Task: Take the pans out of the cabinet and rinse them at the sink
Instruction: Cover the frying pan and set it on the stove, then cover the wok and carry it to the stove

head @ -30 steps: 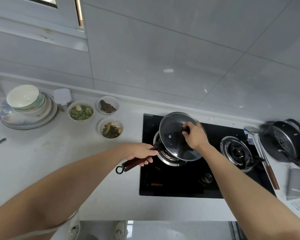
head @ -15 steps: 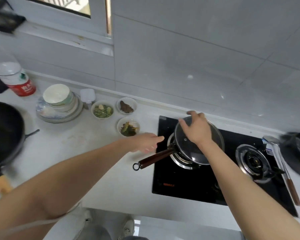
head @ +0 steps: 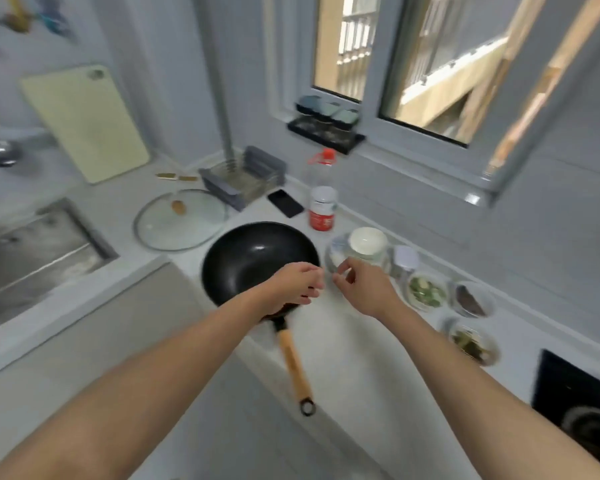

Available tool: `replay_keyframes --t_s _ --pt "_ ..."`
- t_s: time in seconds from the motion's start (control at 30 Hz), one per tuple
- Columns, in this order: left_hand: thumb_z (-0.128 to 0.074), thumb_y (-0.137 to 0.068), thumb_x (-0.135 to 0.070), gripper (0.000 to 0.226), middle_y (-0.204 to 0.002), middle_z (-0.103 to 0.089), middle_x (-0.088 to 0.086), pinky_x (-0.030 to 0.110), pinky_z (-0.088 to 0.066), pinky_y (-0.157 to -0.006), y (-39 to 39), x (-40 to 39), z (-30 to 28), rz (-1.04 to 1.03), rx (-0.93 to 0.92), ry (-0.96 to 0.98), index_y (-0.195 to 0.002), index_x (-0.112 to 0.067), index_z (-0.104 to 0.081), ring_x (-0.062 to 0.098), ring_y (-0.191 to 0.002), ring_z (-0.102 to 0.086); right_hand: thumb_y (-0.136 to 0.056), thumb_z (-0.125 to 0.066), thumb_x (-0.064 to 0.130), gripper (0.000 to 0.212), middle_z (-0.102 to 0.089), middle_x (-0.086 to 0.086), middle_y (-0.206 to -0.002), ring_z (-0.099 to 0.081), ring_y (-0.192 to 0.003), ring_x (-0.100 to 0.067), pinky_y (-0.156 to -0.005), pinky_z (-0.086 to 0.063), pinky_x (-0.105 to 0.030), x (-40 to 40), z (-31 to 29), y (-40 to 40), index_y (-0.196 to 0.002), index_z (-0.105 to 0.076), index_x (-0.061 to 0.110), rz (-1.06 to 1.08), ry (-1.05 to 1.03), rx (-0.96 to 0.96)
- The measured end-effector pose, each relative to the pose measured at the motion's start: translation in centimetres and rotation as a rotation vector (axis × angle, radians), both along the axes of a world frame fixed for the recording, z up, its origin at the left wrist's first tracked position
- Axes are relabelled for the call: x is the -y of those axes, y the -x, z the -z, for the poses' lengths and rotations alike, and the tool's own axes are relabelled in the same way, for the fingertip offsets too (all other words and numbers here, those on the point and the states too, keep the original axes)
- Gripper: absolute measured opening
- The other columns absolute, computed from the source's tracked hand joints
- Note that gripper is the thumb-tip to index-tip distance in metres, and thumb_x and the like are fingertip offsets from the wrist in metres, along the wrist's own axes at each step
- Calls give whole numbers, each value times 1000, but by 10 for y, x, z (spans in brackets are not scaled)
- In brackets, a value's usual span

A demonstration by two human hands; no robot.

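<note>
**Both hands over the black wok on the bench**

At the centre of the frame a black wok (head: 257,259) sits on the white bench (head: 347,348), its bowl holding nothing, its wooden handle (head: 293,363) pointing toward the lower middle of the frame. The left hand (head: 293,287) hovers over the wok's near rim, fingers loosely curled and holding nothing. The right hand (head: 364,289) is just beside it to the right, fingers likewise loosely bent with nothing in them; motion blur hides whether either hand touches the wok.

Left of the wok a glass lid (head: 181,220) lies flat on the bench, and the steel sink (head: 32,251) shows at the left edge; blur hides what it holds. Behind the wok stands a clear bottle (head: 321,195) with a red cap, liquid low inside it. Right of centre, white bowls (head: 366,244) are stacked on plates. Farther right are three small dishes: one with green vegetable slices (head: 425,292), one with something dark (head: 470,301), one with brownish-green pieces (head: 471,342).
</note>
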State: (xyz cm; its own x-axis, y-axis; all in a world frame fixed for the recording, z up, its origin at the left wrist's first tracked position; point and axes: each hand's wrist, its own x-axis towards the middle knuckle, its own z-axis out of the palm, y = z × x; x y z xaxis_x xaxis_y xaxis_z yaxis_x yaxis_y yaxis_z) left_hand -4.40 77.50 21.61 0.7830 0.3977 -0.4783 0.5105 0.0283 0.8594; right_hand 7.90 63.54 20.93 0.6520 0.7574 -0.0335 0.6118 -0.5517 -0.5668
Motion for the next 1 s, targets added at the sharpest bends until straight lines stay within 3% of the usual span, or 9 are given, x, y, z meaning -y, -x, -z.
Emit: replay_keyframes --t_s 0.27,0.4,0.57,0.63,0.7,0.8,0.87,0.93,1.0 --pt "-57 -99 -30 24 -100 -70 5 25 -52 -67 165 -210 4 -282 -9 9 -117 -15 -62 16 -81 -66 -92 -63 39 17 -66 11 -78 -62 -78 -14 -71 -46 -29 -228 -4 123 -97 -64 23 -154 -2 -104" --pt "-59 -96 -28 19 -104 -69 5 30 -53 -74 203 -303 10 -381 -76 -8 -111 -18 -64 16 -79 -66 -94 -60 40 27 -66 3 -94 -62 -89 -19 -77 -43 -27 -309 3 145 -111 -63 19 -124 55 -170" --pt "-65 -90 -30 30 -104 -64 2 34 -56 -80 175 -407 35 -383 -80 -145 -120 -27 -59 18 -91 -66 -94 -63 41 37 -64 -3 -102 -63 -93 -22 -84 -49 -31 -406 37 120 -121 -58 16 -41 68 -315" --pt "-68 -87 -32 41 -101 -62 2 36 -54 -84 152 -446 56 -379 -115 -212 -126 -26 -56 19 -88 -63 -95 -62 39 39 -63 -6 -109 -63 -100 -25 -89 -51 -35 -453 58 98 -125 -57 15 105 25 -503" --pt "-71 -84 -36 53 -108 -61 4 36 -53 -86 119 -489 79 -355 -192 -318 -132 -25 -51 21 -86 -60 -96 -61 30 36 -63 -8 -100 -62 -95 -26 -91 -53 -39 -502 85 64 -125 -59 7 322 -53 -731" --pt "-76 -78 -41 81 -133 -49 10 29 -48 -77 86 -526 100 -246 -300 -394 -146 -29 -34 22 -93 -57 -95 -61 30 27 -53 -7 -80 -51 -70 -20 -77 -51 -40 -529 114 32 -102 -63 4 517 -51 -840" --pt "-78 -74 -43 95 -144 -35 16 29 -49 -86 52 -557 121 -117 -409 -408 -151 -33 -23 28 -108 -56 -94 -62 32 26 -51 -7 -75 -46 -62 -19 -66 -45 -37 -546 141 13 -87 -57 7 592 10 -875" --pt "-79 -73 -42 98 -145 -28 16 34 -50 -94 31 -576 132 -47 -478 -435 -151 -35 -20 34 -113 -57 -94 -57 20 14 -45 -9 -66 -39 -55 -20 -55 -36 -33 -554 156 4 -89 -54 7 615 34 -877" --pt "-77 -76 -35 90 -141 -27 16 35 -52 -90 14 -590 144 7 -490 -464 -149 -34 -23 34 -109 -59 -90 -51 10 2 -41 -9 -66 -37 -57 -20 -54 -33 -33 -566 166 -6 -90 -53 9 620 49 -864"
